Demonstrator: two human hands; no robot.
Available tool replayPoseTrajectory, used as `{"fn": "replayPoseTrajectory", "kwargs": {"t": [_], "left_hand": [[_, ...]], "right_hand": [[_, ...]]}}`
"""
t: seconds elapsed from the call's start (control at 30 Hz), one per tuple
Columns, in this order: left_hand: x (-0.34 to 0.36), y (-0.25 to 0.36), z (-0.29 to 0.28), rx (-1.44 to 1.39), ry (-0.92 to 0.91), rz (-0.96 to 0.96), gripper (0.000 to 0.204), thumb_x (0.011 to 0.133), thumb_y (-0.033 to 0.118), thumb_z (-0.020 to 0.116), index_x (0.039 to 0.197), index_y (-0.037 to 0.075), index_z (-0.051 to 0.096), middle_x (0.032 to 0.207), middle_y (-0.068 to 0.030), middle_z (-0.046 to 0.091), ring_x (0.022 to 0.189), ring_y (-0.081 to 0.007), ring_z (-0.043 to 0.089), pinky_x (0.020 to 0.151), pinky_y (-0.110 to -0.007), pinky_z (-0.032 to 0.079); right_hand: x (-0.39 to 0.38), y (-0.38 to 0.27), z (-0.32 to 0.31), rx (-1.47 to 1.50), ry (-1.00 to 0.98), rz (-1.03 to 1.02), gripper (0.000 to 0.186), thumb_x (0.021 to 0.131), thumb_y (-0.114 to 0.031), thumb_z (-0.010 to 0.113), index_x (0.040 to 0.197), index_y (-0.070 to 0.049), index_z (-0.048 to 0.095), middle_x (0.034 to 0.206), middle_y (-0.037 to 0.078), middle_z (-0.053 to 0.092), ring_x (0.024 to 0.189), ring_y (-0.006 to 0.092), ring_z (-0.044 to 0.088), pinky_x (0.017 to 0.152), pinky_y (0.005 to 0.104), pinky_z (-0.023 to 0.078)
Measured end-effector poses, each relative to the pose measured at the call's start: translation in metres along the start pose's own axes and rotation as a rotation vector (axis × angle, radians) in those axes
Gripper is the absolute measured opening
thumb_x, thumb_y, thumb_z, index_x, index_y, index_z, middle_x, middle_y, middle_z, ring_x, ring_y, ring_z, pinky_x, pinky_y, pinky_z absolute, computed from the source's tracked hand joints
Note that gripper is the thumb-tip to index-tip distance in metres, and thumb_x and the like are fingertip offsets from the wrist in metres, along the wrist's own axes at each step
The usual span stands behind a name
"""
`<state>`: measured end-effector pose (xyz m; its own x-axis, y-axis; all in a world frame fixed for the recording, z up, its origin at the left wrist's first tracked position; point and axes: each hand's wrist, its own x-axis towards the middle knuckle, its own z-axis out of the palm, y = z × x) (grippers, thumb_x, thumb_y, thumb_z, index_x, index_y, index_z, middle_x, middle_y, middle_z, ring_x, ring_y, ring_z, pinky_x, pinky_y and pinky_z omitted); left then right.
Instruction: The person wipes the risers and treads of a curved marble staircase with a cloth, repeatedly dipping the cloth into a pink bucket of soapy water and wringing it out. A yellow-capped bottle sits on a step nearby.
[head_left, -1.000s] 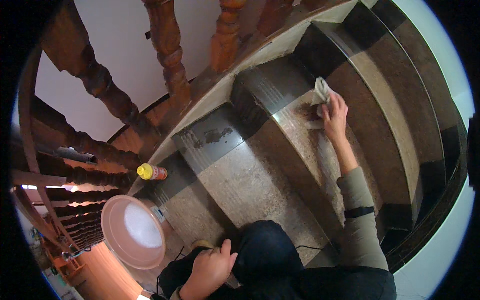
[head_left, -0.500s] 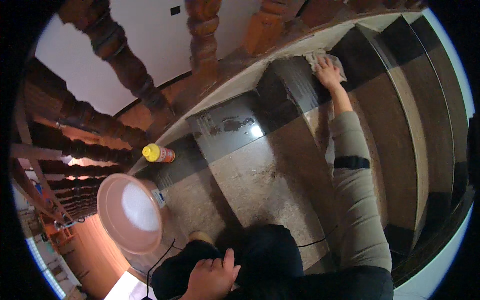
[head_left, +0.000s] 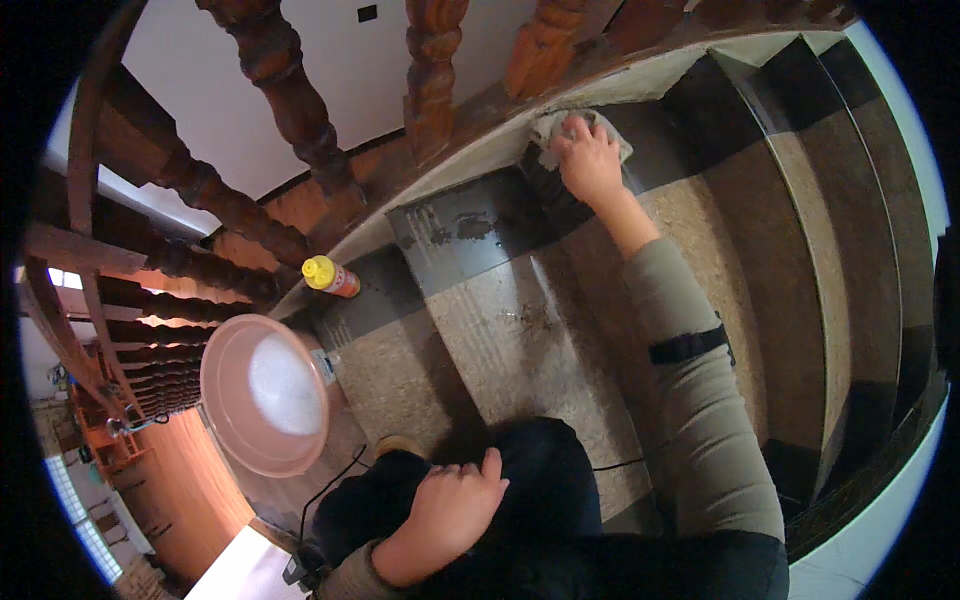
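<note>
And here the cloth (head_left: pixel 548 130) is pinned under the right hand (head_left: pixel 592 165), its folds gripped beneath bent fingers and pressed down at the inner corner of a stair step (head_left: pixel 652 135), hard by the pale skirting (head_left: pixel 640 92). Wiping looks to be the step in hand, with the dark strip just right of the grip being worked. Down to the left, nearer the body, the left hand (head_left: pixel 450 510) is rested over the lap, fingers loosely curled; whether anything is held beneath it cannot be told. Below and left of the grip, dark wet patches (head_left: pixel 470 228) are seen on the next stair down; beyond them a yellow-capped bottle (head_left: pixel 332 277) is stood, then a pink basin (head_left: pixel 215 400) with white suds (head_left: pixel 288 385) inside. For the next move, even pressure into that corner seems called for, the cloth kept flat.
</note>
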<state>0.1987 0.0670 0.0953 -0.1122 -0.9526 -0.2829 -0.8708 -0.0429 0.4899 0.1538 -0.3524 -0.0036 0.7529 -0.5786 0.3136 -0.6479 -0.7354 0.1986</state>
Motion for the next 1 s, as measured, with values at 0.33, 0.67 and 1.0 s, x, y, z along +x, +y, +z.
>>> {"fn": "replayPoseTrajectory", "kwargs": {"t": [0.33,0.67,1.0], "left_hand": [[-0.002,-0.011,0.015,-0.115,-0.05,-0.03,0.031,0.089,0.026,0.051,0.103,-0.001,0.05,0.061,-0.0158,0.061,0.056,-0.0336,0.062,0.049,-0.043,0.05],[0.0,-0.018,0.022,-0.119,-0.132,0.033,0.027,0.089,0.024,0.051,0.1,-0.001,0.048,0.064,-0.0174,0.061,0.059,-0.0357,0.062,0.051,-0.046,0.049],[-0.001,-0.018,0.01,-0.066,-0.147,0.089,0.032,0.088,0.026,0.053,0.104,-0.001,0.05,0.065,-0.0163,0.061,0.058,-0.0339,0.062,0.052,-0.043,0.049]], "right_hand": [[-0.182,0.002,-0.066,-0.029,-0.128,0.062,0.022,0.067,-0.014,0.064,0.089,-0.013,0.062,0.109,0.007,0.048,0.097,0.0312,0.046,0.075,0.0456,0.041],[-0.273,0.062,-0.182,0.767,-0.038,0.605,0.031,0.067,0.008,0.049,0.092,-0.006,0.061,0.108,0.012,0.05,0.11,0.0263,0.048,0.089,0.0328,0.04],[-0.378,0.04,-0.147,0.208,-0.251,0.59,0.053,0.081,-0.002,0.051,0.131,0.003,0.035,0.14,0.027,0.026,0.13,0.0435,0.026,0.107,0.0449,0.025]]}}
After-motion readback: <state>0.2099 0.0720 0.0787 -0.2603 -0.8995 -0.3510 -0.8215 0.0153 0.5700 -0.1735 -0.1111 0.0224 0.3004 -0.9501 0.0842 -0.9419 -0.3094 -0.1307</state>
